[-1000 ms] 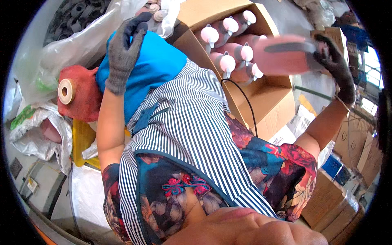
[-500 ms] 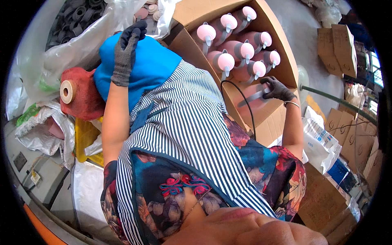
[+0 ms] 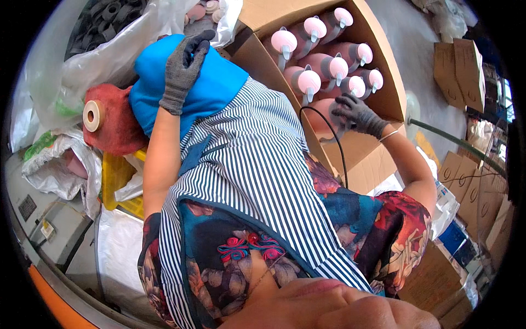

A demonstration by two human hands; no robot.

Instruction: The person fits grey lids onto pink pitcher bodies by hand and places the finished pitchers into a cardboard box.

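The left hand [image 3: 184,68] and right hand [image 3: 359,113] wear matching dark grey knitted gloves [image 3: 175,93] with blackish fingertips and ribbed cuffs. A thin, pale, round bangle [image 3: 388,135] circles the right wrist. The blouse [image 3: 323,211] is dark fabric printed with large flowers in red, teal, orange and beige, its sleeves short and loose; looped red and teal cord makes a knotted fastening [image 3: 251,247] at the chest, near a fine necklace chain [image 3: 267,270]. Over it goes a navy-and-white striped cloth apron [image 3: 263,148] edged with dark blue binding. Plain bright blue cloth [image 3: 222,74] covers the lap.
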